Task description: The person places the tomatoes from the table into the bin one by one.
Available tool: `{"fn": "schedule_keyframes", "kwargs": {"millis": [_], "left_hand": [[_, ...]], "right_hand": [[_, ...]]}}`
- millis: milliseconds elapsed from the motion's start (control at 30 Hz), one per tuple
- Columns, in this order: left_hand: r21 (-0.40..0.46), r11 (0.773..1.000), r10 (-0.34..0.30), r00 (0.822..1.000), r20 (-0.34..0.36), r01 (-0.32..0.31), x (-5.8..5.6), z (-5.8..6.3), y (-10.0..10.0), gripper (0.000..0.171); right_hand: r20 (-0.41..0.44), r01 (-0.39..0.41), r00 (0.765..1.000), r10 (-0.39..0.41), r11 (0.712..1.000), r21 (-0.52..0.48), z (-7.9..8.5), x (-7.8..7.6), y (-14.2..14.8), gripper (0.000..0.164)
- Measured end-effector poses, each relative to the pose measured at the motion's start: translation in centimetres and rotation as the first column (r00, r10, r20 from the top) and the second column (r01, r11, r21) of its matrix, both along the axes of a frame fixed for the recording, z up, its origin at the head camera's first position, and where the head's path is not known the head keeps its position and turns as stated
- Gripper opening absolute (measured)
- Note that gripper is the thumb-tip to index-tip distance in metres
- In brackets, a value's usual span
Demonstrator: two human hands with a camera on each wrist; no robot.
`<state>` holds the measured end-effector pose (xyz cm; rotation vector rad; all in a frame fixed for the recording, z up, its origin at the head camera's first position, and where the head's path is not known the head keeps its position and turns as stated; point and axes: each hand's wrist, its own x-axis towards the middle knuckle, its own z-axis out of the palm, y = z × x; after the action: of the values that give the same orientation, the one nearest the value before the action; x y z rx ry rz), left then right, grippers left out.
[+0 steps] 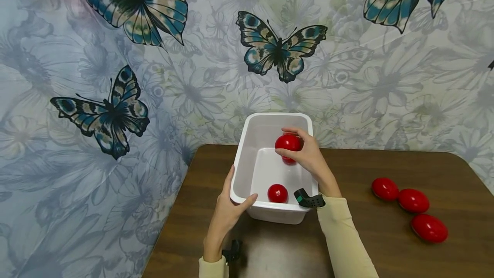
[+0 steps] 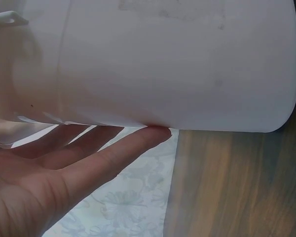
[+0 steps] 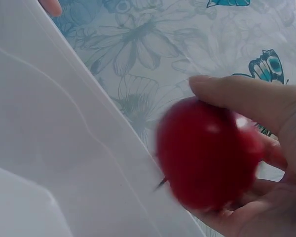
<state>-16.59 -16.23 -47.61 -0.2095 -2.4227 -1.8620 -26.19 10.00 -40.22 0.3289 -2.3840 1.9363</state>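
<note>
A white plastic bin [image 1: 262, 130] stands at the table's far edge. My left hand [image 1: 227, 207] braces its near left corner, thumb across the front, the other fingers straight along the left side. Close up, the left wrist view shows these fingers [image 2: 113, 155] against the smooth outer wall. Inside the bin, toward the back right, my right hand [image 1: 310, 158] holds a glossy red apple [image 1: 287, 142] between thumb and fingers. A thin dark stem pokes from this apple [image 3: 202, 153] in the right wrist view. Another red apple [image 1: 278, 193] lies near the bin's front wall.
Three more red apples [image 1: 414, 200] lie in a loose row on the brown wooden table [image 1: 366, 243], right of the bin. Behind the table hangs a floral backdrop [image 1: 208, 76] with blue butterflies. Black straps [image 1: 310, 198] circle both wrists.
</note>
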Motion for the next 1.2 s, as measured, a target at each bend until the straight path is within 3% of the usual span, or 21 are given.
{"fn": "schedule_keyframes", "kwargs": {"millis": [200,867,1100,1200], "left_hand": [[-0.015,1.000,0.011,1.000,0.001,-0.011,0.2,0.0,0.0,0.102],[-0.040,0.999,0.031,0.999,0.015,-0.030,0.4,0.1,0.0,0.100],[-0.069,0.997,0.034,0.999,0.018,-0.033,0.4,0.2,0.0,0.101],[-0.068,0.997,0.038,0.999,0.009,-0.037,0.3,0.2,0.2,0.100]], "right_hand": [[-0.033,-0.033,0.999,0.030,0.995,-0.089,0.2,0.3,0.4,0.058],[-0.047,-0.054,0.998,0.048,0.989,-0.139,0.7,1.7,2.4,0.064],[-0.077,0.001,0.997,-0.007,0.997,-0.079,-0.1,3.4,6.9,0.064],[-0.087,0.047,0.994,-0.059,0.990,-0.133,-0.7,5.0,10.7,0.061]]}}
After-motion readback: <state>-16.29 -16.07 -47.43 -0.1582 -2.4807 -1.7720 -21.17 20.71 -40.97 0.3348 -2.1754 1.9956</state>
